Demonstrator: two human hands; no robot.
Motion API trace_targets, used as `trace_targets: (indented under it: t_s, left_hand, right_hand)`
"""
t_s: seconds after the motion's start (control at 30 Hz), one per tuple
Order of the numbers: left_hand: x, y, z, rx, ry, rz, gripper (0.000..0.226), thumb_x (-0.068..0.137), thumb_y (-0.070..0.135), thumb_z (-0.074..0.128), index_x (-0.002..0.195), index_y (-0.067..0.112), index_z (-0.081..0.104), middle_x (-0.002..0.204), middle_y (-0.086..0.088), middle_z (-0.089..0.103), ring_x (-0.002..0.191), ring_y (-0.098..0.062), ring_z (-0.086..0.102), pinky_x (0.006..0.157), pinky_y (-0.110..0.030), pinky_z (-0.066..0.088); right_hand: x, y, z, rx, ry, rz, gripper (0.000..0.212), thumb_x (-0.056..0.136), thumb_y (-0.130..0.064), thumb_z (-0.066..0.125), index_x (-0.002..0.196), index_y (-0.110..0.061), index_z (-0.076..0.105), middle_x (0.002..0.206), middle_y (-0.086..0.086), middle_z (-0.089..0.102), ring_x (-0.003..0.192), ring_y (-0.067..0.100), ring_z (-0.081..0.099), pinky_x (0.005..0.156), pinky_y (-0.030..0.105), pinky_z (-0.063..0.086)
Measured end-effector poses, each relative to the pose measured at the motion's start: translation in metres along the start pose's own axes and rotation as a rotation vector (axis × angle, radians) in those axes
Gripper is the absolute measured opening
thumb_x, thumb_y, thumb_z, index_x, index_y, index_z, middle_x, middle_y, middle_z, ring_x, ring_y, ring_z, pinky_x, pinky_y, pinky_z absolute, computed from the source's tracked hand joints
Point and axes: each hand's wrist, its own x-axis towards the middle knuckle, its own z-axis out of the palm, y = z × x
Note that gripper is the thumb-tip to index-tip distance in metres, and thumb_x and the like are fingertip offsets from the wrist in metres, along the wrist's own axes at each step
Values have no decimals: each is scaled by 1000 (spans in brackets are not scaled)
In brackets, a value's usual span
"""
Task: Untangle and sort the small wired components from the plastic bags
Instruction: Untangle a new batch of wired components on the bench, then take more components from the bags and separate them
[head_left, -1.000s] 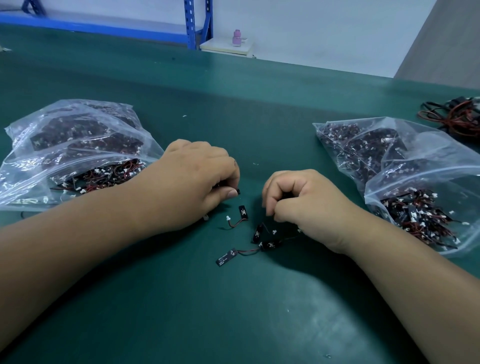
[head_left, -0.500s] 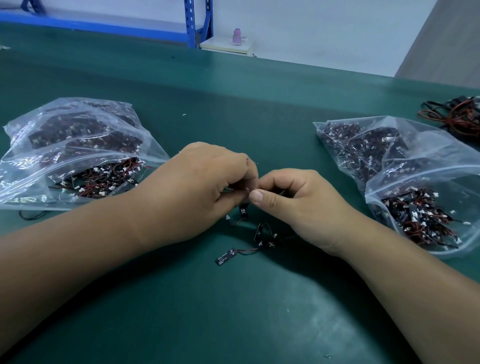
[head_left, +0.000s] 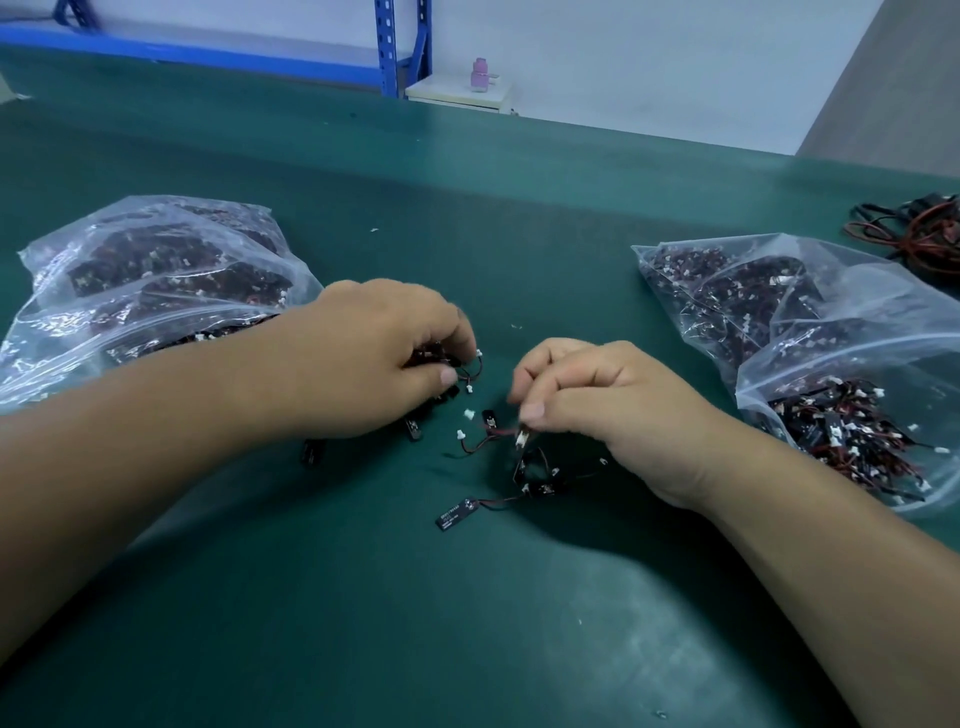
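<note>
Small black components with red-black wires and white plugs lie tangled (head_left: 530, 475) on the green table between my hands. My left hand (head_left: 374, 358) grips a small bunch of wired components (head_left: 441, 358), wires looping out past its fingertips. To the right, my right hand (head_left: 597, 395) pinches one component (head_left: 521, 438) at the top of the tangle, lifting it slightly. One labelled black piece (head_left: 457, 512) lies flat at the tangle's near end. Two more black pieces (head_left: 311, 451) lie under my left wrist.
A clear plastic bag (head_left: 130, 280) full of wired components lies at the left, another bag (head_left: 810, 332) at the right. A bundle of red and black cables (head_left: 919, 234) sits at the far right edge. Blue shelving (head_left: 395, 47) stands beyond the table.
My hands met in the middle half a second ago and have since parted. My left hand now holds a bunch of components; my right hand has dropped to the tangle and pinches one piece.
</note>
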Motion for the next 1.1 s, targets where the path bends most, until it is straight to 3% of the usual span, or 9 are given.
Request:
trace_targets:
  t_s: [0.1,0.2,0.27,0.4,0.53,0.67,0.8,0.97,1.1]
  left_hand:
    - [0,1,3,119,-81,31,28,82,55,49,103,43,62,113,23,57,109,-7,48,98,-43,38]
    - [-1,0,3,127,-85,40,31,80,60,47,103,45,61,114,24,54,111,-7,44,99,-40,33]
    - [-1,-2,3,144,-104,44,34,79,62,45,105,46,60,115,25,52,112,-6,43,98,-38,32]
    - [-1,-4,6,204,-108,58,27,86,51,54,112,46,57,116,24,49,113,-7,42,97,-36,31]
    - [0,-3,13,193,-50,72,13,90,44,53,101,42,60,102,23,43,108,-8,43,95,-35,32]
    - [1,-1,14,217,10,81,7,91,42,56,94,38,60,106,19,51,104,-12,47,91,-34,31]
    - [1,2,9,229,97,107,12,90,42,54,97,37,62,106,16,57,101,-17,53,93,-40,34]
    - [-2,-8,-1,383,-111,65,40,81,63,47,119,50,50,114,26,52,119,-5,42,102,-40,26]
    - [-2,-6,8,366,-2,89,21,86,51,56,106,45,57,104,21,52,110,-9,47,97,-37,27]
  right_hand:
    - [0,0,2,-95,-52,1,10,68,-20,72,59,-22,76,85,-13,61,76,0,57,72,15,43]
    - [3,4,1,-108,85,-22,20,75,-10,72,58,-22,72,85,-7,64,78,3,58,74,18,44]
    - [4,5,1,-124,141,-21,11,70,-20,68,59,-22,69,86,-3,66,77,6,57,72,21,44]
    - [5,10,4,-160,183,-15,8,68,-29,66,66,-22,70,81,0,68,69,7,55,65,20,43]
    - [4,11,4,-137,195,-2,12,68,-31,67,74,-20,70,73,12,64,60,10,47,56,23,40]
    - [5,13,4,-111,208,8,12,68,-31,68,74,-21,71,62,-5,59,56,6,45,52,18,38]
    - [6,14,3,-100,228,17,13,69,-32,68,75,-21,71,63,-5,60,59,8,47,57,25,40]
    - [6,14,3,-99,227,11,13,69,-32,69,75,-21,71,62,-6,59,58,9,45,56,25,38]
    - [5,15,2,-102,219,7,13,69,-32,68,74,-21,71,58,-7,56,55,8,42,52,21,36]
